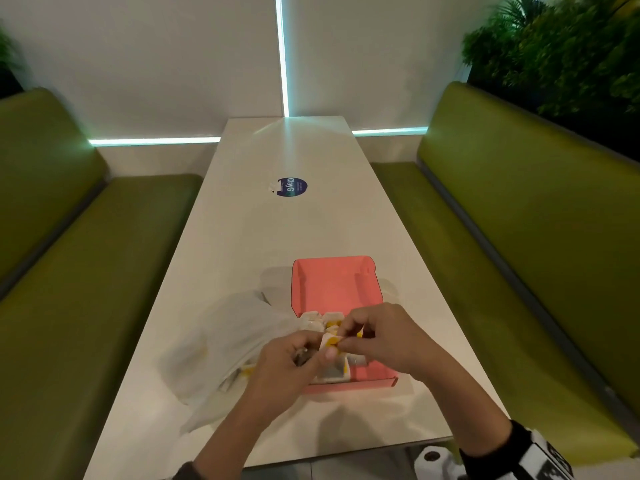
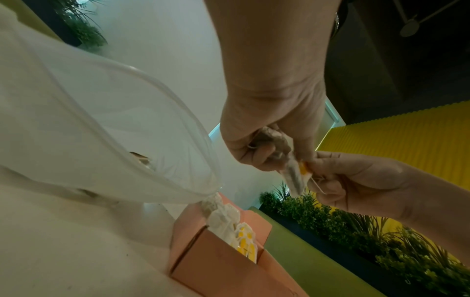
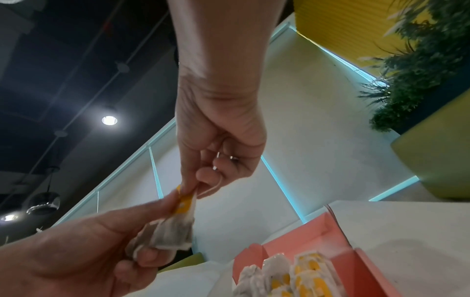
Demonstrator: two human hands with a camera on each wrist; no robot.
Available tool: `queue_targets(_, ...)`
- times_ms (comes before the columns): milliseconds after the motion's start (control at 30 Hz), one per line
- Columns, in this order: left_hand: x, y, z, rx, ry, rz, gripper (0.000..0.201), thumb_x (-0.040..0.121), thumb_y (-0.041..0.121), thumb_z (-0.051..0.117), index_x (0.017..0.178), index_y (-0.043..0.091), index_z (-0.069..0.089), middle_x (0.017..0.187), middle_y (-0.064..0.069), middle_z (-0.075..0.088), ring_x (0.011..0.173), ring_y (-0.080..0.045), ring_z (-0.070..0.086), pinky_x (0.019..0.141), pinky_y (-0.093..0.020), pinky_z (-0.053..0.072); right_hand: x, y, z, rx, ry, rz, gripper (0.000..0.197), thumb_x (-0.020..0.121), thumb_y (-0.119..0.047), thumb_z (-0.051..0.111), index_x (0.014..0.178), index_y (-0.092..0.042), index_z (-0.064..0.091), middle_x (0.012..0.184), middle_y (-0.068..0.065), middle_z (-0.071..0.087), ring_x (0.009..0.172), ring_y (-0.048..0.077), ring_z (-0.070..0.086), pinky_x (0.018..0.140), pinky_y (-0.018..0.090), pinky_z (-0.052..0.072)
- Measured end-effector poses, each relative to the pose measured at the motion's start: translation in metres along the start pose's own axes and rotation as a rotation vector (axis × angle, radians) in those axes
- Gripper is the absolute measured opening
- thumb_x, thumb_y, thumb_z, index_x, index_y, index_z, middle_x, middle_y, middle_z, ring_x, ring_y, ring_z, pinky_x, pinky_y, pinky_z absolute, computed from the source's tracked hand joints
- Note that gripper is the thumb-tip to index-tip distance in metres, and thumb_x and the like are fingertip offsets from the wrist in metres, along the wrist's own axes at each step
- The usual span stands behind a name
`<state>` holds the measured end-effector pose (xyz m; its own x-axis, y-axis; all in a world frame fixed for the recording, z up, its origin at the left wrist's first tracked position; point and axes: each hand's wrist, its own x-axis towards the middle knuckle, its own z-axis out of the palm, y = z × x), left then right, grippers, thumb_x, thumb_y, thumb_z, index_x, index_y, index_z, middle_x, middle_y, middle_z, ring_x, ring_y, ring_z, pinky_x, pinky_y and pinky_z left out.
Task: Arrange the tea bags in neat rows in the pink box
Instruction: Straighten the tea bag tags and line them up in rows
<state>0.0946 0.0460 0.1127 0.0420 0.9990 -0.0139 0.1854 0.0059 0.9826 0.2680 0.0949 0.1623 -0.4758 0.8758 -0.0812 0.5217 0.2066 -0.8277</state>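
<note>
Green bench seats point(image 1: 69, 271) fill the left and right edges of the head view, with a long white desk point(image 1: 294, 230) running up the middle to a pale wall. At lower left of centre on the desk lies a clear plastic bag point(image 1: 225, 344), crumpled, with a few yellow-tagged tea bags showing faintly inside; its open rim point(image 2: 142, 120) sweeps across the left half of the left wrist view. Just right of the bag, the left hand point(image 1: 287, 365) has its fingers curled round the grey pouch of a tea bag point(image 3: 170, 231), its thumb against the yellow tag point(image 1: 333, 340). Touching it from the right, the right hand point(image 1: 381, 337) pinches the same tag end between thumb and fingertips, a loop of white string point(image 3: 212, 188) hanging by the fingers. Both hands meet above the near end of the pink box point(image 1: 332, 282), which stands open at lower centre of the head view, just right of the bag. Inside it, a row of tea bags point(image 3: 292, 275) with yellow tags stands packed along the near-left part, while the far half shows bare pink floor. Farther up the desk sits a round dark blue sticker point(image 1: 292, 187). Leafy plants point(image 1: 561, 46) crowd the upper right corner.
</note>
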Motion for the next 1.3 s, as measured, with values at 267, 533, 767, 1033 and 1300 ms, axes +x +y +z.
queue_targets(267, 0.001, 0.002, 0.004, 0.008, 0.125, 0.047, 0.005, 0.082, 0.016, 0.068, 0.082, 0.018, 0.073, 0.065, 0.008, 0.069, 0.056, -0.001, 0.059, 0.059, -0.017, 0.045, -0.001, 0.002, 0.0, -0.147, 0.125, 0.005, 0.015, 0.073, -0.007, 0.074, 0.071, -0.017, 0.064, 0.1, -0.004, 0.051, 0.061, 0.003, 0.05, 0.062, 0.009, 0.042)
queue_targets(533, 0.002, -0.005, 0.005, 0.268, 0.28, 0.225, 0.008, 0.081, 0.021, 0.071, 0.081, 0.027, 0.066, 0.08, 0.016, 0.069, 0.08, 0.003, 0.062, 0.068, -0.007, 0.043, -0.006, 0.005, 0.002, -0.11, -0.072, -0.023, 0.023, 0.076, -0.019, 0.074, 0.065, -0.036, 0.062, 0.118, -0.017, 0.046, 0.095, -0.012, 0.047, 0.078, 0.009, 0.037)
queue_targets(767, 0.005, -0.01, 0.006, 0.322, 0.427, 0.456, 0.003, 0.073, 0.019, 0.07, 0.076, 0.018, 0.068, 0.081, 0.012, 0.064, 0.08, 0.003, 0.059, 0.063, -0.003, 0.039, -0.005, 0.005, 0.007, -0.068, -0.002, 0.13, 0.028, 0.092, -0.025, 0.054, 0.074, -0.018, 0.074, 0.12, -0.017, 0.051, 0.099, 0.0, 0.054, 0.089, 0.025, 0.043)
queue_targets(1033, 0.002, -0.009, 0.015, 0.263, 0.41, 0.633, 0.01, 0.079, 0.021, 0.06, 0.085, 0.027, 0.065, 0.09, 0.014, 0.058, 0.084, 0.004, 0.059, 0.06, -0.006, 0.043, 0.001, 0.004, 0.022, -0.327, 0.126, 0.064, 0.025, 0.085, -0.029, 0.065, 0.105, -0.015, 0.072, 0.12, -0.011, 0.058, 0.079, -0.001, 0.05, 0.065, 0.002, 0.034)
queue_targets(1300, 0.002, -0.008, 0.011, 0.222, 0.382, 0.691, 0.006, 0.082, 0.028, 0.064, 0.087, 0.026, 0.066, 0.091, 0.013, 0.062, 0.085, 0.0, 0.062, 0.069, -0.007, 0.045, 0.003, 0.002, 0.025, -0.268, 0.268, -0.028, 0.025, 0.084, -0.015, 0.066, 0.109, -0.016, 0.07, 0.119, -0.01, 0.06, 0.075, -0.004, 0.05, 0.071, -0.003, 0.034)
